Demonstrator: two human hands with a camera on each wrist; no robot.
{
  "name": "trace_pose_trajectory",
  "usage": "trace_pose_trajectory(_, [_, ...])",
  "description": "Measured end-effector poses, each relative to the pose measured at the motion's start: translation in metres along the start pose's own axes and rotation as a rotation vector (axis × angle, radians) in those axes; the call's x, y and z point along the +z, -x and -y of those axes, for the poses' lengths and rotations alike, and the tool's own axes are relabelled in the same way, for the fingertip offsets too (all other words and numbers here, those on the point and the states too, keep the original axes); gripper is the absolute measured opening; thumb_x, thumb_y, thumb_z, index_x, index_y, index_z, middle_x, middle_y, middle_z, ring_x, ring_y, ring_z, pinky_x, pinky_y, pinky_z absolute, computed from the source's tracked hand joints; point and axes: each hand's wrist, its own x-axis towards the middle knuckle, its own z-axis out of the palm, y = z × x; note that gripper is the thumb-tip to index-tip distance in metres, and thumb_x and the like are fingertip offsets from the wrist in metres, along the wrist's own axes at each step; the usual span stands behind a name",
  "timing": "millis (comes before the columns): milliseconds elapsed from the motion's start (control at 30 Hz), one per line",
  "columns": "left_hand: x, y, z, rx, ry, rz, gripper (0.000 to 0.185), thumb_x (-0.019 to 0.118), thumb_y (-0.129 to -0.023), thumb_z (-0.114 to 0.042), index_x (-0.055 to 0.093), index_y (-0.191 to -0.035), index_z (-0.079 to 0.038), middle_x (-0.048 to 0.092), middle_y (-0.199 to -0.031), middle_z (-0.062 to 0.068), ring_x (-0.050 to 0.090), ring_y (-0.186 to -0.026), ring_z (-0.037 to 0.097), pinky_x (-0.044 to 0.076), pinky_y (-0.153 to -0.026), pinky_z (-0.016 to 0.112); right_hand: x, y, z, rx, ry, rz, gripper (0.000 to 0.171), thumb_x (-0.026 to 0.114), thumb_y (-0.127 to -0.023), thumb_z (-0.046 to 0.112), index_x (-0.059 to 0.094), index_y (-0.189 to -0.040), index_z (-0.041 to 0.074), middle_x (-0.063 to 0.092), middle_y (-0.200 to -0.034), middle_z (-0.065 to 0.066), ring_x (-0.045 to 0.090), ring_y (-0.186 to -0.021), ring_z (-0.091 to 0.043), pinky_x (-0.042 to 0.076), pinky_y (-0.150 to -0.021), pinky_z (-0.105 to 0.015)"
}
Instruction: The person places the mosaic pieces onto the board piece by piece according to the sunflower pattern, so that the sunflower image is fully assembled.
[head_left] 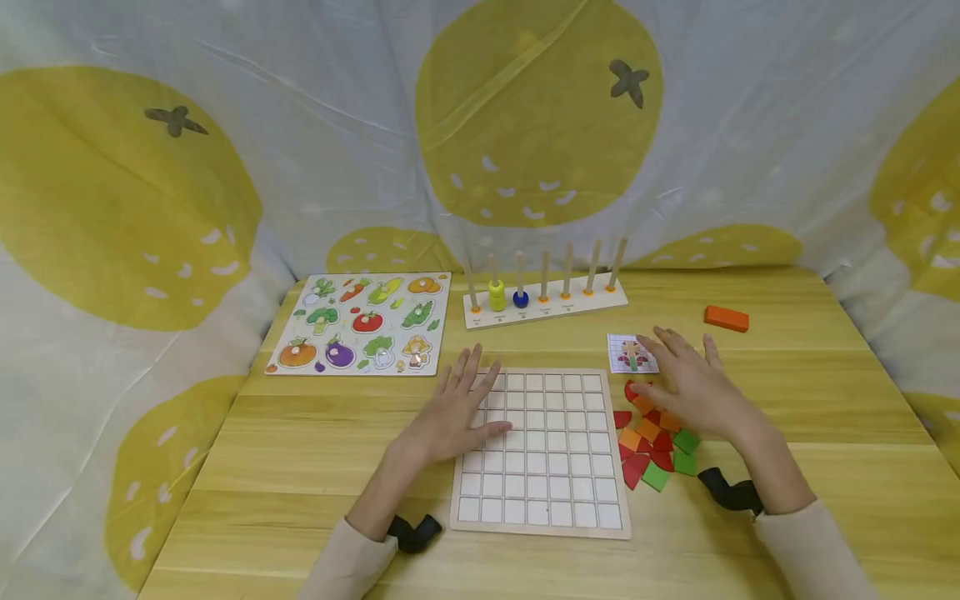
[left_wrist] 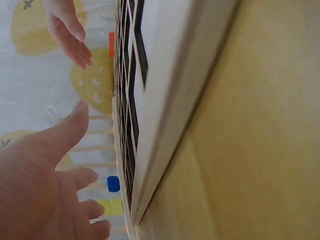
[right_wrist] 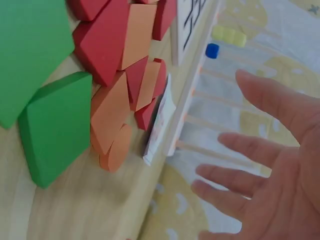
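A wooden grid board [head_left: 536, 533] with white square cells lies in the middle of the table. Over its upper left corner is my left hand [head_left: 450, 421], fingers spread and nothing held. My right hand [head_left: 697, 387] hovers with loosely extended fingers above a heap of coloured wooden pieces, which includes red quarter-round pieces [head_left: 636, 469], orange squares [head_left: 648, 429] and green squares [head_left: 685, 462]. Just beyond the heap, a small pattern card [head_left: 622, 354] lies partly under the right fingertips in the head view. The right wrist view has green pieces [right_wrist: 57, 127] close by and the palm [right_wrist: 280, 185] holding nothing.
A vegetable puzzle board [head_left: 360, 325] lies at the back left. Beside it stands a peg rack [head_left: 577, 302] with yellow-green beads [head_left: 497, 296] and a blue bead [head_left: 521, 299]. An orange block [head_left: 726, 318] sits at the back right. A patterned cloth [head_left: 345, 125] hangs behind the table.
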Motion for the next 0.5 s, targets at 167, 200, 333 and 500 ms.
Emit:
trace_pose_trajectory(167, [0.002, 0.005, -0.002, -0.032, 0.118, 0.126, 0.102, 0.059, -0.098, -0.063, 0.004, -0.168, -0.013, -0.017, -0.173, 0.018, -0.011, -0.162, 0.038, 0.004, -0.132, 0.057, -0.002, -0.001, -0.008, -0.045, -0.196, 0.005, 0.057, 0.075, -0.097, 0.027, 0.058, -0.145, 0.004, 0.059, -0.143, -0.027, 0.058, -0.126, -0.047, 0.052, -0.104, -0.058])
trace_pose_trajectory(200, [0.002, 0.006, -0.003, -0.036, 0.136, 0.14, 0.104, 0.061, -0.097, -0.063, 0.003, -0.168, -0.012, -0.018, -0.173, 0.019, -0.013, -0.161, 0.039, 0.005, -0.132, 0.058, -0.002, -0.001, -0.011, -0.046, -0.238, 0.01, 0.053, 0.076, -0.095, 0.024, 0.061, -0.142, 0.003, 0.063, -0.138, -0.025, 0.062, -0.119, -0.043, 0.059, -0.095, -0.049])
trace_pose_trajectory(333, [0.001, 0.011, -0.003, -0.045, 0.181, 0.193, 0.112, 0.068, -0.093, -0.061, 0.001, -0.167, -0.01, -0.023, -0.171, 0.02, -0.017, -0.16, 0.039, 0.006, -0.131, 0.059, 0.0, -0.001, -0.021, -0.021, -0.348, 0.038, 0.043, 0.078, -0.092, 0.014, 0.069, -0.132, 0.002, 0.072, -0.118, -0.017, 0.063, -0.093, -0.023, 0.053, -0.063, -0.023])
trace_pose_trajectory(500, [0.0, 0.013, 0.0, -0.075, 0.208, 0.235, 0.124, 0.076, -0.086, -0.061, -0.002, -0.167, -0.009, -0.026, -0.17, 0.019, -0.021, -0.16, 0.038, 0.007, -0.131, 0.059, 0.001, -0.002, -0.033, 0.031, -0.355, 0.055, 0.034, 0.079, -0.09, 0.01, 0.074, -0.124, 0.003, 0.073, -0.1, -0.01, 0.054, -0.078, -0.016, 0.046, -0.059, -0.022])
